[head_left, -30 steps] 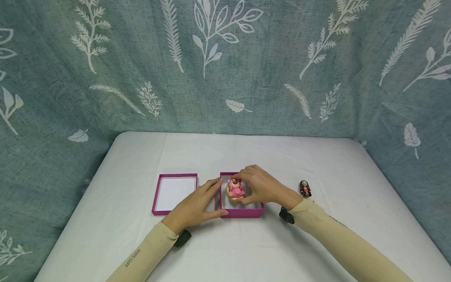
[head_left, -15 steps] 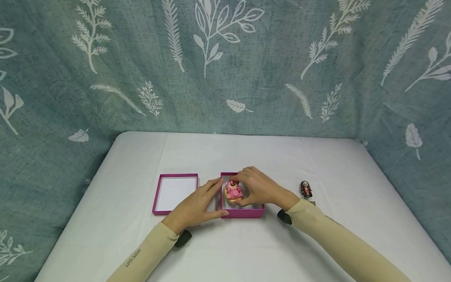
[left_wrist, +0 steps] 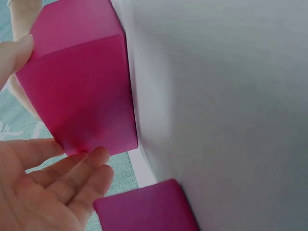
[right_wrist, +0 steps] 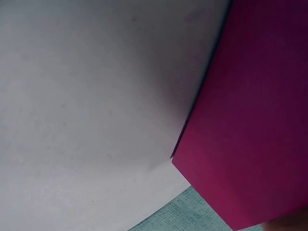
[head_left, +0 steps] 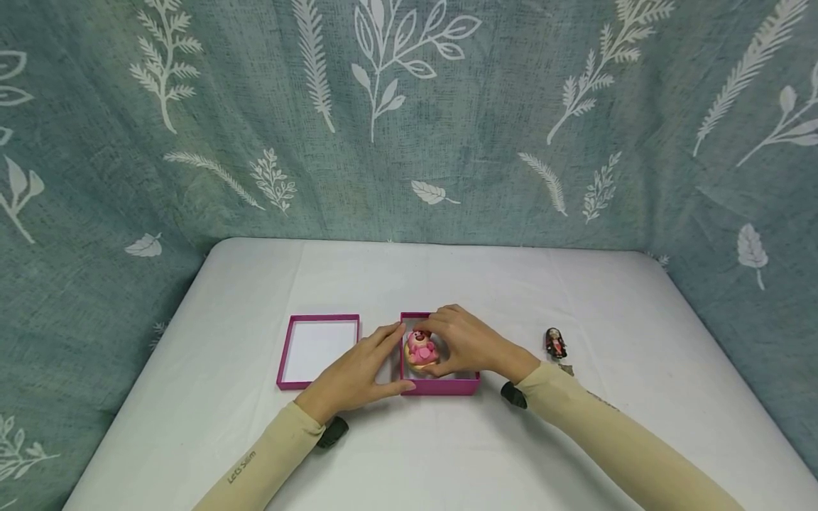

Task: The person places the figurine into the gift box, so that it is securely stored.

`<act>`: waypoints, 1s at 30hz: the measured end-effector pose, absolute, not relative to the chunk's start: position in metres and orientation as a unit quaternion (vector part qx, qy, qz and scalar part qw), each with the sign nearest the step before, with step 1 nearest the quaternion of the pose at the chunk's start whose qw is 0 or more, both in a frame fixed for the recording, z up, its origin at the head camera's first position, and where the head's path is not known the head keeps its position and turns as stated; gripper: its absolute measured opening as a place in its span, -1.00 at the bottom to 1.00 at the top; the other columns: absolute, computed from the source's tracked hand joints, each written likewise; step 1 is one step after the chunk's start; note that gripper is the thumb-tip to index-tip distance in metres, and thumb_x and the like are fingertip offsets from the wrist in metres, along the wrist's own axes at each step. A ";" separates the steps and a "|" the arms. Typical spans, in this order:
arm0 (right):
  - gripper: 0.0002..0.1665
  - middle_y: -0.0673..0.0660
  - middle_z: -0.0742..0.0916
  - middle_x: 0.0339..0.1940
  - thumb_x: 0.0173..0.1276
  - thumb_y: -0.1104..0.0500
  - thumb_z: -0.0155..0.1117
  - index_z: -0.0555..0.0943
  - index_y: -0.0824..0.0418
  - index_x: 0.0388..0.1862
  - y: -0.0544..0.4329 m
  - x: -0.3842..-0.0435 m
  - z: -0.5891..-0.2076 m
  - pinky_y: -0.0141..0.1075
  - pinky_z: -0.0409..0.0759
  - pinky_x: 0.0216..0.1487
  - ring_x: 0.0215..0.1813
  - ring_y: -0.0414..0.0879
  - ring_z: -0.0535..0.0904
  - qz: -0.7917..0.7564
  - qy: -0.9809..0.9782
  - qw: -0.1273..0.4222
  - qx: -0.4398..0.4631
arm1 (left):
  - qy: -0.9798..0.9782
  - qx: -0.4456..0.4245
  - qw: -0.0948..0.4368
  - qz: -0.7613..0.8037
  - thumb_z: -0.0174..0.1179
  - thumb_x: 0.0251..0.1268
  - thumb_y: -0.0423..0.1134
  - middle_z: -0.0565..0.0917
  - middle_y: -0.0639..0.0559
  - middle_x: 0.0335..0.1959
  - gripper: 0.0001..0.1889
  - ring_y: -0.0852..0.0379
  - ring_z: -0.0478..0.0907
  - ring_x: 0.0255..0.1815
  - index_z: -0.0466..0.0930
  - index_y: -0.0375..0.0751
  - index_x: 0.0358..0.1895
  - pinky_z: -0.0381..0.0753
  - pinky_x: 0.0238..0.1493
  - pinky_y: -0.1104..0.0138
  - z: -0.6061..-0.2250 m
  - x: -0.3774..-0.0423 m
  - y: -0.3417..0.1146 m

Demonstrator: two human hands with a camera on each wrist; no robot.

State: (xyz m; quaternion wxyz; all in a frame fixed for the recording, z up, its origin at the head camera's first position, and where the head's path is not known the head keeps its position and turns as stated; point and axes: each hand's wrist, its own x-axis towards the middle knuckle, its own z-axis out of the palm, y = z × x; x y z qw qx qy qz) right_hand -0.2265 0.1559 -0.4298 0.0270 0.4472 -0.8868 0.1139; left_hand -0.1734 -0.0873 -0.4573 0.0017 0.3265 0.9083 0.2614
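In the head view, a pink bear figurine with a yellowish rounded base is in the left part of an open magenta box with a pale inside. My right hand reaches in over the right side and grips the figurine between thumb and fingers. My left hand holds the box at its left side, thumb at the near corner and fingers at the far one. The left wrist view shows this thumb and these fingertips against the box wall. The right wrist view shows mainly the box's outer wall.
Left of the box lies a shallow magenta lid, white side up. A small dark-haired doll figurine lies to the right, with a small brownish piece beside the right sleeve. All are on a white-covered table before a leaf-patterned curtain.
My right hand has shifted slightly left and toward me, bringing the bear figurine closer to the box's left wall. My left hand and the box have stayed in place.
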 end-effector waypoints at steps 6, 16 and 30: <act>-0.20 -0.01 0.75 -0.06 -0.02 -0.23 0.55 0.62 0.17 0.14 0.154 -0.227 -0.428 -0.05 0.41 0.37 0.03 -0.09 0.61 0.111 -0.888 0.024 0.446 | 0.907 0.328 0.004 0.263 0.22 0.21 0.30 0.22 -0.04 0.52 -0.02 -0.06 0.37 0.40 0.05 -0.16 0.56 0.42 0.38 0.09 -0.456 -0.173 -0.087; -0.19 -0.02 0.74 -0.06 -0.04 -0.22 0.56 0.62 0.15 0.15 0.153 -0.228 -0.429 -0.04 0.42 0.36 0.04 -0.09 0.61 0.116 -0.887 0.022 0.446 | 0.907 0.326 0.001 0.267 0.23 0.21 0.28 0.23 -0.05 0.51 -0.02 -0.09 0.39 0.38 0.06 -0.17 0.55 0.44 0.36 0.06 -0.454 -0.173 -0.086; -0.19 0.02 0.74 -0.02 -0.04 -0.23 0.56 0.62 0.17 0.13 0.155 -0.226 -0.435 0.02 0.38 0.38 0.09 -0.05 0.62 0.106 -0.888 0.030 0.446 | 0.909 0.326 0.001 0.261 0.23 0.21 0.29 0.23 -0.04 0.52 -0.02 -0.08 0.37 0.40 0.05 -0.15 0.56 0.42 0.37 0.07 -0.455 -0.172 -0.086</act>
